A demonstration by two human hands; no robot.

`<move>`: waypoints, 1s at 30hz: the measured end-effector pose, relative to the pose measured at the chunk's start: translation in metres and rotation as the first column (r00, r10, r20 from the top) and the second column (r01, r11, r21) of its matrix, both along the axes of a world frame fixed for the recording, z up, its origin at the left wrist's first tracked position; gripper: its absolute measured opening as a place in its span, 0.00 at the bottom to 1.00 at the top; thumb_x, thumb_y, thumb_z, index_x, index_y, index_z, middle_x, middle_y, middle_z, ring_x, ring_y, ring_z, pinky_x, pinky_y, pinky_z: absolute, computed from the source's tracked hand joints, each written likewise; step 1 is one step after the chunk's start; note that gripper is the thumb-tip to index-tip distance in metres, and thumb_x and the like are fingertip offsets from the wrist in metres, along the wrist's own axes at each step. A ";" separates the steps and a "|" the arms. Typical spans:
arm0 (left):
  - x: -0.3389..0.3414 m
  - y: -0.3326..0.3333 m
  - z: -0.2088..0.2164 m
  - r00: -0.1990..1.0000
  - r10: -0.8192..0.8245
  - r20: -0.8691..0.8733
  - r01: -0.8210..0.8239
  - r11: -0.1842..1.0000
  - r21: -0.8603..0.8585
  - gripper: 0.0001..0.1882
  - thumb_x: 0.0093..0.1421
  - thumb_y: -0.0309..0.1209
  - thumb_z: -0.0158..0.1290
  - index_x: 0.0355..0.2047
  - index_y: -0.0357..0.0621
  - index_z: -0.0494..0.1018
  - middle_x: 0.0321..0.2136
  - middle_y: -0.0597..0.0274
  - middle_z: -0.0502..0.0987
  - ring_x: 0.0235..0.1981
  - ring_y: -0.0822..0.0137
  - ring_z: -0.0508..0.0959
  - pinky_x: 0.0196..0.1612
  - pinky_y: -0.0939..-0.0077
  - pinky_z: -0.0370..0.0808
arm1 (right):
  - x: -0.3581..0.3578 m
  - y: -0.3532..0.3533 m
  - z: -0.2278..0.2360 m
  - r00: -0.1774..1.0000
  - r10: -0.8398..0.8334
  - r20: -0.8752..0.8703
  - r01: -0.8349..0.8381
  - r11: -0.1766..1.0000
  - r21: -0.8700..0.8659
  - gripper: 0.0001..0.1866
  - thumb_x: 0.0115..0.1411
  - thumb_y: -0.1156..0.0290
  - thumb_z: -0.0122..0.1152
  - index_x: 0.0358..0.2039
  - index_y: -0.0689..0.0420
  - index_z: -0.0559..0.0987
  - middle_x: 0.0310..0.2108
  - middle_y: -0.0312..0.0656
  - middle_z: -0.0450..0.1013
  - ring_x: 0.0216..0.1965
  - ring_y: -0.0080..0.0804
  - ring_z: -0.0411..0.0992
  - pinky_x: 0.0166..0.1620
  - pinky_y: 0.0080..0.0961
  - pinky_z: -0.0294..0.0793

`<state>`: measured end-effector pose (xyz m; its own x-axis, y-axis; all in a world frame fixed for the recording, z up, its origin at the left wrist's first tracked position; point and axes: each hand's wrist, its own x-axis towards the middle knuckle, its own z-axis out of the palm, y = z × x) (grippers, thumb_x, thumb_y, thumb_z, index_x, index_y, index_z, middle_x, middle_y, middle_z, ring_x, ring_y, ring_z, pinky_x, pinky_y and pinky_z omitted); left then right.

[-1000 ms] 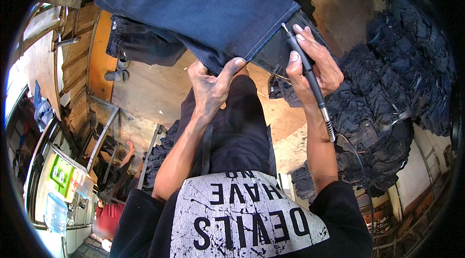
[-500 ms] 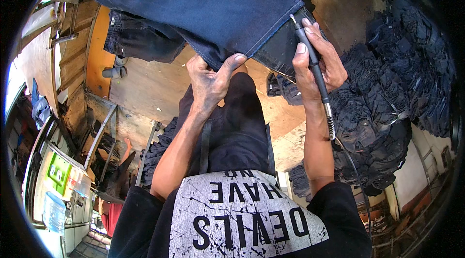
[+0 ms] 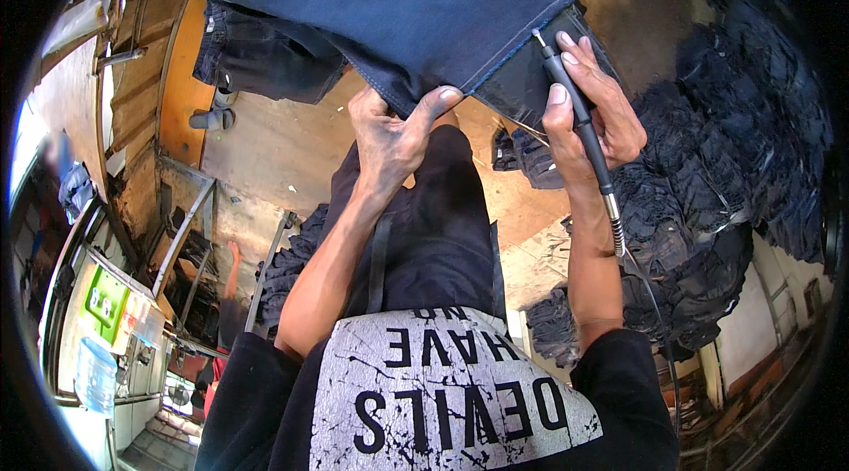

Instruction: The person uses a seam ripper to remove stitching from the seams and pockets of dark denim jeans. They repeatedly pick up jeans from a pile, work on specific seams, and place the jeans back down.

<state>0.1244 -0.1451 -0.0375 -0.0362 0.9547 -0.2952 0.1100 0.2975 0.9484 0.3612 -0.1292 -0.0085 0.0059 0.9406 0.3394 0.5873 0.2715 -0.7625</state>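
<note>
Dark blue denim trousers (image 3: 380, 7) stretch across the top, with one leg's hem running diagonally over a flat black board (image 3: 517, 86) that sticks out of the leg opening. My left hand (image 3: 393, 135) is closed on the hem's near corner, thumb on top, fingers hidden beneath the cloth. In my right hand (image 3: 597, 122) is a slim black pen-shaped rotary handpiece (image 3: 579, 113), its cable trailing past my forearm. The handpiece's small pale tip is close to the hem's edge, over the board; whether it touches cannot be made out.
Heaps of dark garments (image 3: 681, 179) lie at the right. A folded pair of dark denim shorts (image 3: 265, 55) and grey sandals (image 3: 212, 119) are at the left. Beyond a metal frame (image 3: 190, 237) at the left, another person's arm (image 3: 233, 272) shows. A blue water bottle (image 3: 95, 374) stands lower left.
The handpiece tip sits slightly farther from the hem edge, more over the board. Both hands and the trousers have shifted slightly right in the picture, the grips unchanged.
</note>
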 end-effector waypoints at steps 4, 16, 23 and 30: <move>0.001 -0.001 -0.002 0.999 0.020 0.042 -0.020 1.000 0.005 0.14 0.61 0.31 0.74 0.26 0.36 0.82 0.20 0.67 0.81 0.22 0.78 0.76 0.28 0.78 0.71 | 0.000 -0.001 0.002 0.999 0.043 -0.005 -0.043 0.998 -0.037 0.16 0.59 0.80 0.65 0.48 0.66 0.87 0.51 0.57 0.86 0.58 0.55 0.83 0.66 0.51 0.79; 0.003 -0.003 -0.007 0.998 0.041 0.054 -0.042 0.999 0.013 0.12 0.61 0.30 0.75 0.29 0.36 0.83 0.20 0.69 0.81 0.22 0.80 0.75 0.27 0.79 0.71 | 0.000 0.002 -0.003 0.960 0.269 -0.075 -0.266 0.962 0.057 0.17 0.48 0.80 0.68 0.41 0.66 0.88 0.38 0.52 0.86 0.49 0.52 0.87 0.59 0.54 0.86; 0.005 -0.001 -0.002 0.998 0.042 0.040 -0.043 0.999 0.017 0.11 0.61 0.28 0.75 0.29 0.36 0.84 0.21 0.69 0.83 0.23 0.80 0.76 0.28 0.80 0.71 | -0.001 0.006 0.001 0.936 0.343 -0.079 -0.341 0.939 0.044 0.16 0.47 0.79 0.68 0.40 0.66 0.88 0.36 0.52 0.86 0.49 0.51 0.87 0.59 0.53 0.86; 0.003 -0.001 -0.006 0.998 0.026 0.061 -0.026 1.000 0.012 0.11 0.61 0.29 0.75 0.31 0.35 0.84 0.24 0.67 0.85 0.26 0.80 0.79 0.32 0.79 0.75 | 0.002 0.005 0.002 0.898 0.433 -0.078 -0.435 0.900 -0.016 0.18 0.47 0.79 0.69 0.41 0.66 0.88 0.35 0.53 0.86 0.48 0.51 0.88 0.58 0.52 0.87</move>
